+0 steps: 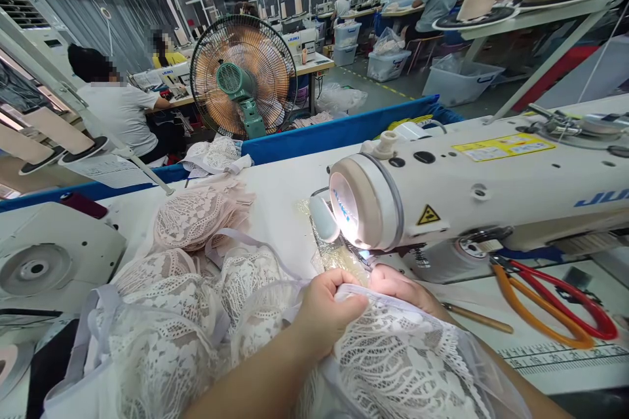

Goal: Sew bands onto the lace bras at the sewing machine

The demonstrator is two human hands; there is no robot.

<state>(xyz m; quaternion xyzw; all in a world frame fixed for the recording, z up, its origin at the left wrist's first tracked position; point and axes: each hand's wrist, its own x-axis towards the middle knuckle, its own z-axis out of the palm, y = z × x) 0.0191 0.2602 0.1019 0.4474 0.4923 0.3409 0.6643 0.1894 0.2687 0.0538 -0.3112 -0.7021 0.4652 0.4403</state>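
Observation:
My left hand [327, 311] is closed on the upper edge of a white lace garment [403, 353], thumb lying over the edge. Just right of it, my right hand [405, 288] pinches the same edge close to the needle area of a white sewing machine [472, 177]; its lower part is hidden behind the lace. The machine's lamp lights the spot at the fingertips. More white lace cups [162, 327] lie to the left of my left hand, joined by pale straps. Beyond them sits a stack of beige-pink lace pieces [196, 213].
Scissors with orange and red handles [560, 301] and a wooden-handled tool [479, 317] lie right of my hands. A second machine part [49, 262] stands at left. Behind the table's blue cloth edge [339, 127] are a large fan [243, 75], plastic boxes and several seated people.

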